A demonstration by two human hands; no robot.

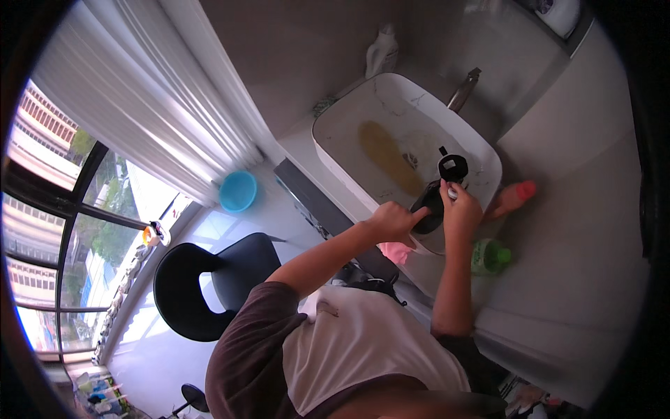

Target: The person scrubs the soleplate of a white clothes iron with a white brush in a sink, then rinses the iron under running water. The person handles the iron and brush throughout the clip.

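A black shoe (429, 208) is held slantwise over the near right part of a white washbasin (335, 160). Its opening and a pull tab point away from me, and a pale label shows inside. My left hand (393, 222) grips the near end of the shoe, one finger laid along its side. My right hand (462, 210) is at the shoe's middle, closed around a small white object (453, 194), possibly a brush handle; the fingers hide most of it. A yellowish-brown insole (390, 157) lies in the basin beside the metal drain (410, 160).
A metal faucet (464, 91) rises behind the basin. A white jug (382, 52) stands at the back; a red-capped bottle (510, 199) and green bottle (489, 256) are on the right. A pink cloth (395, 252) hangs at the near edge. Behind my left arm is a black chair (246, 262).
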